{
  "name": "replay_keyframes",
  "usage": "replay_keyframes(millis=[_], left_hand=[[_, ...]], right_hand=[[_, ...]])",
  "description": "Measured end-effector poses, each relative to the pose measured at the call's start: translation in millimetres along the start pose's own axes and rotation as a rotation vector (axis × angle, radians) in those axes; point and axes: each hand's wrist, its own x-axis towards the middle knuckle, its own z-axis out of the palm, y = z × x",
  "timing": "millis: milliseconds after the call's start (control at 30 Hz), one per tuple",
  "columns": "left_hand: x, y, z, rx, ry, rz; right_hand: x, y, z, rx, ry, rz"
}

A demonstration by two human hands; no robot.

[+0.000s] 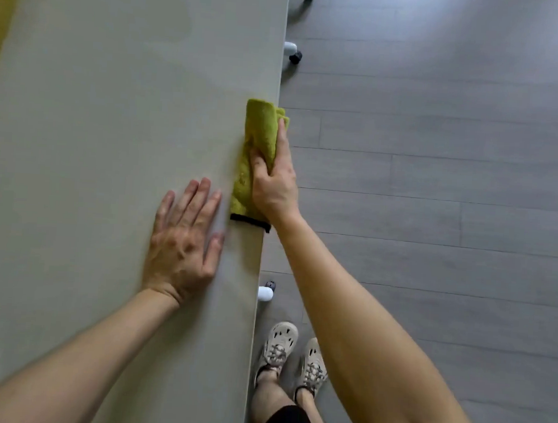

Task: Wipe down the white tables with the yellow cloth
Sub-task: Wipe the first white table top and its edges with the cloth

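Currently right hand grips cloth overhanging tabletop edge, left hand lies flat; cloth could slip to floor.

The yellow cloth is a fuzzy, yellow-green towel folded into a long strip. It lies along the right edge of the white table and laps over that edge. The right hand grips it mid-length. Its folded end sticks out beyond the fingertips, and its black hem lies just behind the wrist. The plain, smooth tabletop spreads left of the grip.
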Motion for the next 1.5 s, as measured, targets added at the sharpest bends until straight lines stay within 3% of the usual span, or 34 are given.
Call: replay_keyframes(millis=[100, 300, 367, 567, 633, 833, 933, 1100, 1267, 1367, 1500], left_hand=[[0, 1, -1, 0.009, -0.005, 0.002], [0, 7, -2, 0.024, -0.030, 0.003], [1, 8, -3, 0.021, -0.028, 0.007], [3, 11, -7, 0.003, -0.092, -0.040], [11, 9, -9, 0.019, -0.100, -0.021], [96, -23, -14, 0.020, -0.022, -0.087], [161, -42, -10, 0.015, -0.010, -0.166], [251, -61, 0, 0.011, 0.015, -0.260], [360, -77, 19, 0.010, 0.040, -0.212], [430, -90, 33, 0.010, 0.011, -0.225], [469, -101, 49, 0.066, 0.054, -0.290]], right_hand=[[1, -4, 2, -0.006, -0.016, -0.005], [-166, 28, -16, -0.015, -0.178, 0.014], [-129, 16, -12, -0.023, -0.154, 0.000], [96, -35, -5, -0.177, -0.059, -0.041], [96, -36, -6, -0.168, -0.069, -0.031], [-17, -10, -15, -0.185, -0.162, -0.005], [55, -24, -11, -0.192, -0.165, -0.016], [251, -76, 0, -0.231, -0.015, 0.019], [211, -61, -1, -0.124, 0.027, -0.020], [175, -41, -14, -0.145, -0.109, -0.043], [266, -56, -20, -0.128, -0.178, -0.090]])
